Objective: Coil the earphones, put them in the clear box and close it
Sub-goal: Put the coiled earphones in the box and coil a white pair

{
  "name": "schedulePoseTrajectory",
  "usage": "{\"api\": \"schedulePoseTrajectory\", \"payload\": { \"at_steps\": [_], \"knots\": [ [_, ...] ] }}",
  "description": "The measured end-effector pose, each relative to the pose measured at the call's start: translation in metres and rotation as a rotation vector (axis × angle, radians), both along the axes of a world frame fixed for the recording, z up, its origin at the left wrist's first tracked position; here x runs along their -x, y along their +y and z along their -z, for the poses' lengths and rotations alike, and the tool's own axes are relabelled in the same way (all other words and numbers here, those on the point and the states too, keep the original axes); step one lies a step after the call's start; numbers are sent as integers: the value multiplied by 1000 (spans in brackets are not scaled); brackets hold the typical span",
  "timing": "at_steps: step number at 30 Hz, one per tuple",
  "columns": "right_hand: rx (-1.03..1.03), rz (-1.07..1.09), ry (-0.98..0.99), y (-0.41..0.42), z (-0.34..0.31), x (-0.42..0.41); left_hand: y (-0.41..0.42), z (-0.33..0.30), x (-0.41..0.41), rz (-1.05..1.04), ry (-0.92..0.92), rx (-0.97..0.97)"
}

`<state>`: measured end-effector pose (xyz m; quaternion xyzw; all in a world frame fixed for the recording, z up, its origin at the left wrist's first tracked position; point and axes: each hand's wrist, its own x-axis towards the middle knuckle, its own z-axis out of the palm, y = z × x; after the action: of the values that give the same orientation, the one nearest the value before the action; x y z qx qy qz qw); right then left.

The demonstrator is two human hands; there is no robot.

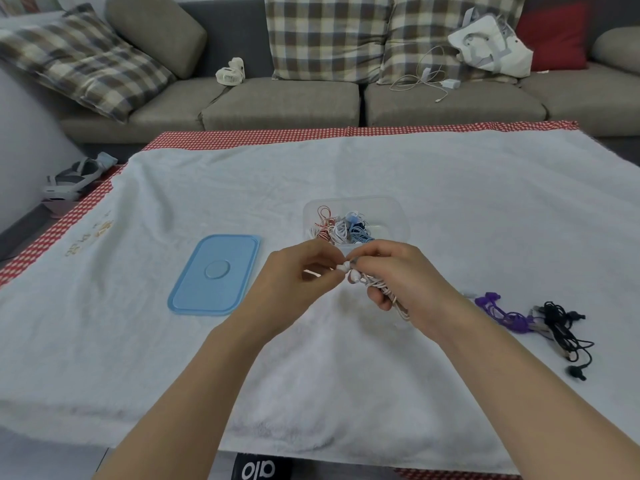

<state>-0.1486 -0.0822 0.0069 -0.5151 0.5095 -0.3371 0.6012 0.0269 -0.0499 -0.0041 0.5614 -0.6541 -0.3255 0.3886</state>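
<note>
Two hands meeting above the middle of the bench, over a white towel (346,174) spread on a red checked cloth (242,136). Right hand (398,278) with fingers curled round a bundle of white earphones (372,280), coiled cord bunched in the palm and trailing out below the little finger. Left hand (298,271) pinching a white earbud end of that same cord between thumb and forefinger, right against the right hand's fingertips. Just behind the hands, a clear box (398,216), open, resting on the towel and already holding red-and-white, white and blue coiled earphones (341,226). Left of the box and apart from it, a light blue lid (214,275) lying flat on the towel. Off to the right, well clear of the hands, purple earphones (502,313) loose on the towel, with black earphones (564,330) tangled just beside them, touching or nearly so. Beyond the bench, a grey sofa (284,102) with plaid cushions (329,36), a small white fan (230,72), a white charger and cable (429,79) and a white bag (491,43). On the floor at far left, grey-and-white sandals (74,178).
</note>
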Motion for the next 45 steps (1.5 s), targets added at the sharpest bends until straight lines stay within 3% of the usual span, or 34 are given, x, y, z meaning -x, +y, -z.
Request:
{"api": "schedulePoseTrajectory", "payload": {
  "at_steps": [16, 30, 32, 34, 36, 39, 41, 45],
  "knots": [
    [-272, -162, -278, -3, -8, 13, 3, -13, -4, 156, 423, -194],
    [-340, -166, -424, 0, -12, 8, 0, -12, -4, 134, 530, -222],
    [-357, -126, -435, 0, -11, 5, -4, -9, -8, 56, 556, -239],
    [-359, -64, -447, -1, -8, 2, -11, 0, -17, -163, 421, -191],
    [-335, -24, -443, -2, -5, -2, -19, 15, -32, -406, 41, -119],
    [-328, 33, -437, -2, -1, -7, -24, 39, -51, -489, -373, -150],
    [-330, 46, -439, -2, 1, -10, -26, 49, -55, -437, -469, -156],
    [-324, 58, -427, -3, 3, -15, -33, 53, -56, -461, -489, -135]
  ]
}}
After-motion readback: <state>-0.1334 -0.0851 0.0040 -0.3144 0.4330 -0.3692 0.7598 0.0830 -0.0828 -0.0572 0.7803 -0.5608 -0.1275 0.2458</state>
